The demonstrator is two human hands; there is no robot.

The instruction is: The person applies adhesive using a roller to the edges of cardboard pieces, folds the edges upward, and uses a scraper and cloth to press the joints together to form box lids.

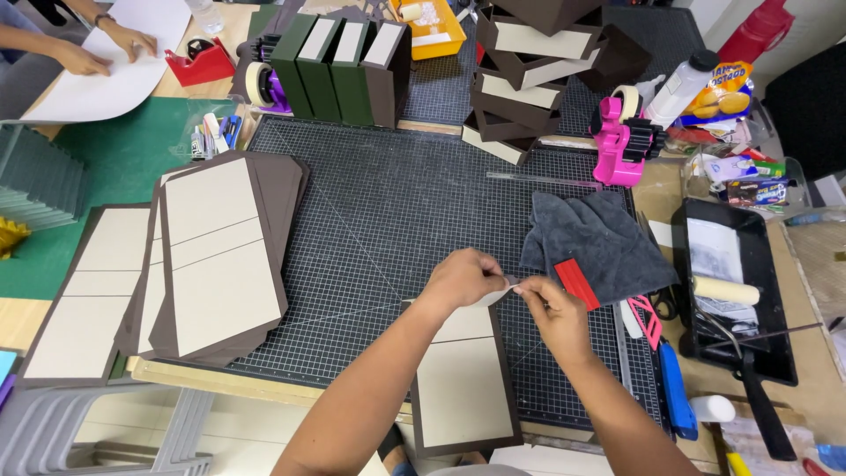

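At nine o'clock on the surface (53, 322) lie fanned stacks of flat covers (216, 256): pale grey board panels glued onto dark brown paper, matte, with clipped corners. Behind them at eleven o'clock stand green and brown finished cases (339, 70), rigid and box-shaped, beside a roll of masking tape (258, 84). A co-worker's hands (101, 48) rest on a white sheet at ten o'clock.

At the centre, on the gridded black cutting mat (388, 203), the person's left hand (463, 278) and right hand (551, 313) meet above another cover (463, 388), which lies flat at six o'clock with its brown margin showing around two pale panels. Both hands pinch a small pale strip (504, 286), thin and flexible, perhaps tape or a paper tab; its material cannot be told. The step looks like preparing this strip over the cover's upper edge, and setting it down would call for squaring it to the board and pressing it smooth.

At three o'clock lie a soft grey cloth (590, 238), a red plastic scraper (577, 282), a pink tape dispenser (621, 141), and a black tray (775, 291) holding a foam roller (724, 289).
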